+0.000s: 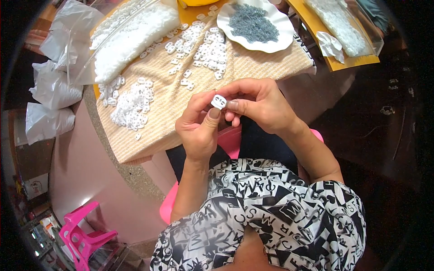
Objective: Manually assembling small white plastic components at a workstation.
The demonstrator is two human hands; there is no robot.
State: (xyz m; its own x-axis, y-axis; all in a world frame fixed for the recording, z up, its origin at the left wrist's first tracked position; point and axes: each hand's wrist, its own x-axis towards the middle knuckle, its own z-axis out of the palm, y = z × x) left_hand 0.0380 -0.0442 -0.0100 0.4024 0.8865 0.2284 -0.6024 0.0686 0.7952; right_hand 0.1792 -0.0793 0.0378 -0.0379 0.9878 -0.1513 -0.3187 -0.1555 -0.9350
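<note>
A small white two-hole plastic piece [219, 101], shaped like a cord lock, is pinched between my hands above the near edge of the cloth. My left hand [199, 126] grips it from the left with thumb and fingers. From the other side, my right hand [260, 103] closes on it, thumb against its edge; whether those fingers also hold something smaller is hidden. Similar white pieces lie in a loose pile [133, 106] at the left and a spread group [210, 50] farther back. A white wavy-rimmed plate [282, 40] carries many thin grey-blue pieces [253, 23], perhaps springs.
A striped beige cloth [158, 135] covers the work surface. Clear bags of white parts stand at the back left [135, 45] and back right [339, 27]. White plastic bags [54, 86] sit at far left. A pink stool [86, 235] stands on the floor at lower left.
</note>
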